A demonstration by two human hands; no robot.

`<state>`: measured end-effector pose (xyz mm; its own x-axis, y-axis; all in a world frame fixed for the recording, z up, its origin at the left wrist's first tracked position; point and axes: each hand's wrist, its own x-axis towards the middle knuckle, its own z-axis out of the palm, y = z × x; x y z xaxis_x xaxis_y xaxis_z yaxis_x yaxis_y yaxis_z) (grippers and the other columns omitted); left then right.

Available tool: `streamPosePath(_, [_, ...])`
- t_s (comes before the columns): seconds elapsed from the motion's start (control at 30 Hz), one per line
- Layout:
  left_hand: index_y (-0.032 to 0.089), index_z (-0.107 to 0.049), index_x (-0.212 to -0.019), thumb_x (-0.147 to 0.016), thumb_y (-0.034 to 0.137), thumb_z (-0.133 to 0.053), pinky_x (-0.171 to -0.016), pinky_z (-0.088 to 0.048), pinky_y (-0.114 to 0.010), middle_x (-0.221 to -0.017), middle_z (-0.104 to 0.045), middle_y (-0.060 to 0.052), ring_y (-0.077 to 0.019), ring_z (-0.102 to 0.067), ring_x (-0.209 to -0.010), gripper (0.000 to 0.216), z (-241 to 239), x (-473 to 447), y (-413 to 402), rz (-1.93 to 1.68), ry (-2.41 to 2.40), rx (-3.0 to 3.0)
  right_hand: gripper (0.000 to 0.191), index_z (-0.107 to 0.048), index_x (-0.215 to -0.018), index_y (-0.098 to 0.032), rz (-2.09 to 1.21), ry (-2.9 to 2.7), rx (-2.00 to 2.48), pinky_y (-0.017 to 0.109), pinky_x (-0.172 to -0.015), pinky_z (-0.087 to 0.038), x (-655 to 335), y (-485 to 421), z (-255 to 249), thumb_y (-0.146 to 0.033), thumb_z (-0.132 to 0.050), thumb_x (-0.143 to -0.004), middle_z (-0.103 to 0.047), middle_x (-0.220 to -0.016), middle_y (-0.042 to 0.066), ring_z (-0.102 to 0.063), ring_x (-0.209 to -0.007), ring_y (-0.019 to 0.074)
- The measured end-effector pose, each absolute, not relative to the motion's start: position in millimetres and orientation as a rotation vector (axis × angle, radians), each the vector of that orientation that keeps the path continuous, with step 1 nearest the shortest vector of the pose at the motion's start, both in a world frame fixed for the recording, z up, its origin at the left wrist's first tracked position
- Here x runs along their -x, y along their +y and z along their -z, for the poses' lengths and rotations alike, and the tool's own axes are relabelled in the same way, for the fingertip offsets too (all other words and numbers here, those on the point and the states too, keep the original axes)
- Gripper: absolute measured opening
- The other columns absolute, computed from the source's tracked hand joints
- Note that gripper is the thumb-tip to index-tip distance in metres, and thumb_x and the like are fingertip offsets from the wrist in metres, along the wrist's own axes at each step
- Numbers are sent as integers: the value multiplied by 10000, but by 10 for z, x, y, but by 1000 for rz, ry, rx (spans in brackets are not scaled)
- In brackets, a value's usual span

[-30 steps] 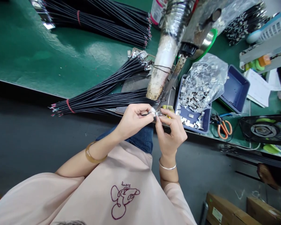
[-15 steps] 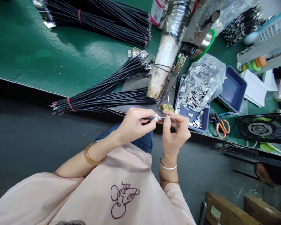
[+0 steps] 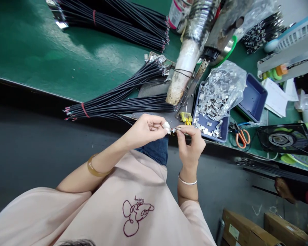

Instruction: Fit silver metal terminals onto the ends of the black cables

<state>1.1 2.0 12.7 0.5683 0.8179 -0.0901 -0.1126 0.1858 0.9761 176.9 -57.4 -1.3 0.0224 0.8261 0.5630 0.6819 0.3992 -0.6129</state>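
My left hand (image 3: pixel 149 129) is closed in a pinch, with a white cover on a fingertip. At its fingertips is a small metal connector (image 3: pixel 170 131); any cable behind it is hidden by the fingers. My right hand (image 3: pixel 191 140) pinches a thin metal piece (image 3: pixel 177 128) that reaches to the connector; its kind is too small to tell. Beyond the hands lies a bundle of black cables (image 3: pixel 123 107) tied with a red band. A yellow block (image 3: pixel 185 118) sits just past my right fingers. Right of it, a blue tray (image 3: pixel 224 131) holds loose metal connector shells (image 3: pixel 213 106).
A wrapped white tube (image 3: pixel 179 75) slants down over the bench (image 3: pixel 79 61). Another cable bundle (image 3: pixel 128 29) lies at the back. To the right are a second blue tray (image 3: pixel 254 99), orange-handled pliers (image 3: pixel 242 138) and a black fan (image 3: pixel 284 139). Cardboard boxes (image 3: pixel 243 229) stand on the floor.
The view has shifted a little. My hands sit slightly further left against the bench. The black cable seen between my left fingers earlier is now hidden, and the thin metal piece shows more plainly.
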Motion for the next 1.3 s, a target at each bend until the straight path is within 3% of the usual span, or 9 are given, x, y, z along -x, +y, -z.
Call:
streamPosePath(0.1, [123, -616, -674, -760, 247, -698, -487, -285, -186, -553, -454, 47, -41, -370, -502, 172, -98, -50, 11, -796, 753, -1163, 185, -618, -1019, -240, 14, -1802, 1262, 274, -797, -603, -1761, -571, 30, -104, -632, -895, -757, -929, 9, -746, -858, 134])
streamPosePath(0.2, [129, -624, -761, -763, 223, -681, -494, -309, -191, -551, -461, 58, -46, -387, -498, 110, -80, -72, 2, -826, 783, -1184, 131, -624, -990, -239, 40, -1738, 1336, 273, -783, -607, -1756, -591, 33, -140, -630, -905, -761, -904, 5, -756, -842, 140])
streamPosePath(0.4, [206, -498, -959, -730, 84, -595, -569, -426, -225, -627, -560, 69, -87, -519, -546, 277, -19, -37, -10, -805, 745, -1251, 71, -631, -997, -244, -94, -1483, 1556, 198, -486, -461, -1719, -757, -88, -222, -583, -949, -677, -700, -58, -590, -474, 71])
streamPosePath(0.6, [239, -480, -1000, -751, 66, -616, -547, -389, -260, -654, -542, 57, -112, -480, -560, 332, 13, -35, -44, -743, 751, -1347, 105, -677, -1012, -235, -197, -1994, 1611, 229, -500, -430, -1628, -682, -289, -219, -601, -943, -640, -603, -46, -605, -493, 96])
streamPosePath(0.77, [216, -547, -1067, -739, 134, -674, -610, -441, -224, -679, -591, 51, -91, -546, -584, 361, 8, -20, -19, -676, 756, -1225, 93, -643, -905, -267, -346, -1894, 1501, 223, -467, -443, -1637, -613, -281, -215, -577, -946, -642, -595, -59, -596, -454, 104])
streamPosePath(0.87, [185, -585, -953, -686, 172, -755, -576, -430, -212, -630, -599, 41, -79, -538, -532, 316, 92, -22, 27, -625, 729, -1170, 119, -643, -911, -256, -312, -1887, 1495, 207, -461, -450, -1659, -598, -190, -282, -543, -970, -597, -550, -81, -589, -428, 97])
streamPosePath(0.97, [165, -633, -931, -662, 243, -831, -517, -375, -209, -563, -581, 37, -73, -487, -483, 343, 158, -58, 56, -657, 754, -1125, 188, -647, -916, -246, -174, -1893, 1473, 209, -481, -481, -1697, -584, -114, -341, -504, -992, -686, -635, -52, -659, -482, 109])
streamPosePath(1.07, [133, -662, -786, -627, 290, -876, -494, -304, -203, -544, -521, 45, -47, -401, -482, 310, 155, -113, 45, -715, 813, -1096, 235, -654, -952, -231, -49, -1912, 1473, 220, -527, -517, -1745, -587, -73, -361, -467, -1009, -756, -748, -14, -725, -569, 131])
streamPosePath(1.3, [99, -637, -734, -745, 190, -719, -551, -349, -198, -618, -535, 30, -45, -428, -551, 123, 35, -146, -10, -743, 845, -1255, 295, -625, -899, -218, -26, -1903, 1549, 223, -437, -446, -1796, -618, -23, -417, -441, -1015, -737, -687, -1, -691, -492, 135])
